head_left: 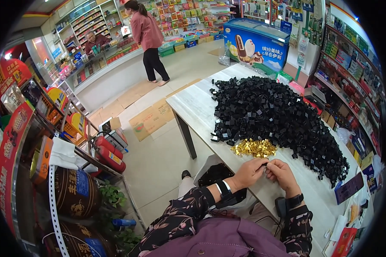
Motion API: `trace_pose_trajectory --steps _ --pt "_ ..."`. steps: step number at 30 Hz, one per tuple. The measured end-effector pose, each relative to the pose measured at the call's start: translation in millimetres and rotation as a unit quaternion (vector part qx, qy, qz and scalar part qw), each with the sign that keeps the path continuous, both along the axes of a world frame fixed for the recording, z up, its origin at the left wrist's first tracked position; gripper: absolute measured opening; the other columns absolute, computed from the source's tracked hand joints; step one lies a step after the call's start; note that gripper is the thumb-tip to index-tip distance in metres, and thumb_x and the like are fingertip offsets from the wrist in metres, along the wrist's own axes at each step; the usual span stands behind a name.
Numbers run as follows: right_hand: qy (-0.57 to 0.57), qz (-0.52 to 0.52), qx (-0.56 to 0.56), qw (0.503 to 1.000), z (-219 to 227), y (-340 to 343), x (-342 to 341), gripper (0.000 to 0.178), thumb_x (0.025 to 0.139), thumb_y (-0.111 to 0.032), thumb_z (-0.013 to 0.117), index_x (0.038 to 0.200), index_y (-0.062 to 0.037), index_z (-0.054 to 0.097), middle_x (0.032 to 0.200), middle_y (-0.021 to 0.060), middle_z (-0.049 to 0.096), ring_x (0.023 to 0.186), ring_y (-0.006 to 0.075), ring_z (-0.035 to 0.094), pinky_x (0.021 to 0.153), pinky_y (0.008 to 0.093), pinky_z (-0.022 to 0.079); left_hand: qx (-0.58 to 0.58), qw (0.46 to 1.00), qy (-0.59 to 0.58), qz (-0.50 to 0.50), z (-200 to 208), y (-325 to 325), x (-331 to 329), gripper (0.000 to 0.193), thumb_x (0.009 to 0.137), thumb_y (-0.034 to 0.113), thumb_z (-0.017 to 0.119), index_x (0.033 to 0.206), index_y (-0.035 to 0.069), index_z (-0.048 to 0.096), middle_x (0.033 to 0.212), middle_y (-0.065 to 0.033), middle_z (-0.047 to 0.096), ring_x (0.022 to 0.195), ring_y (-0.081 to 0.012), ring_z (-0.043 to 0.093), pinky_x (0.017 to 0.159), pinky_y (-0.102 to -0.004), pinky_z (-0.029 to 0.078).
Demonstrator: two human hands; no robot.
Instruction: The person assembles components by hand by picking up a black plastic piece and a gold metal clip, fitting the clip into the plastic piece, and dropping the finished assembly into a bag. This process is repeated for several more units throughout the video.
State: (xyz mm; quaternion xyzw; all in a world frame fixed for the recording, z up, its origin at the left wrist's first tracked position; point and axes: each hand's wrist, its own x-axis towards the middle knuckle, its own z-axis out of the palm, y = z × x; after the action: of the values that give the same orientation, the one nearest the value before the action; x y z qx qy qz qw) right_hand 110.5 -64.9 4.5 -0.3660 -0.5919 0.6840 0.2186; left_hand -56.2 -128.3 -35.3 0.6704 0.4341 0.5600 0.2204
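My left hand [247, 174] and my right hand [283, 175] meet above the near edge of a pale wood-grain table [192, 101]. Both are closed, their fingertips pinched around one small black plastic piece [265, 164], mostly covered by the fingers. Just beyond them lies a little heap of shiny gold-coloured metal pieces [255, 148]. Behind and to the right of it, a large pile of small square black plastic parts [261, 113] spreads across the tabletop. Below the table edge, beside my left forearm, an open white bag [205, 165] contains more black parts.
A phone [349, 188] stands at the table's right, near a red packet [344, 242]. Fire extinguishers [109, 156] and large brown barrels [75, 192] are on the left. A chest freezer [257, 45] stands beyond the table. One person [148, 36] stands by the counter, another [94, 42] behind it.
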Motion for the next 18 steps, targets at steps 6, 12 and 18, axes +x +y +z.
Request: trace_pose_trajectory --steps 6,12,18 --pt "0.015 -0.030 0.000 0.999 -2 6 0 0.018 0.089 -0.025 0.059 0.087 -0.0070 0.060 0.071 -0.0025 0.059 0.059 0.0046 0.053 0.053 0.0179 0.041 -0.154 0.965 -0.210 -0.035 -2 6 0 0.021 0.089 0.010 0.053 0.109 0.005 0.055 0.086 -0.0062 0.060 0.071 -0.0134 0.058 0.061 -0.0263 0.047" --pt "-0.247 -0.041 0.422 0.871 -7 16 -14 0.023 0.079 -0.024 0.068 0.087 -0.0032 0.061 0.070 0.0009 0.058 0.059 0.0088 0.054 0.053 0.0254 0.043 -0.206 0.936 -0.280 -0.057 -11 12 -8 0.020 0.091 0.013 0.055 0.109 0.006 0.053 0.079 0.0004 0.058 0.065 -0.0035 0.054 0.056 -0.0195 0.045" --pt "-0.210 -0.047 0.510 0.833 -25 27 -11 0.018 0.077 -0.016 0.068 0.086 -0.0027 0.060 0.064 0.0013 0.055 0.056 0.0086 0.051 0.052 0.0259 0.042 -0.119 0.973 -0.199 -0.017 -13 17 -3 0.018 0.088 0.013 0.059 0.102 0.005 0.051 0.075 0.0022 0.054 0.062 -0.0021 0.050 0.055 -0.0183 0.044"
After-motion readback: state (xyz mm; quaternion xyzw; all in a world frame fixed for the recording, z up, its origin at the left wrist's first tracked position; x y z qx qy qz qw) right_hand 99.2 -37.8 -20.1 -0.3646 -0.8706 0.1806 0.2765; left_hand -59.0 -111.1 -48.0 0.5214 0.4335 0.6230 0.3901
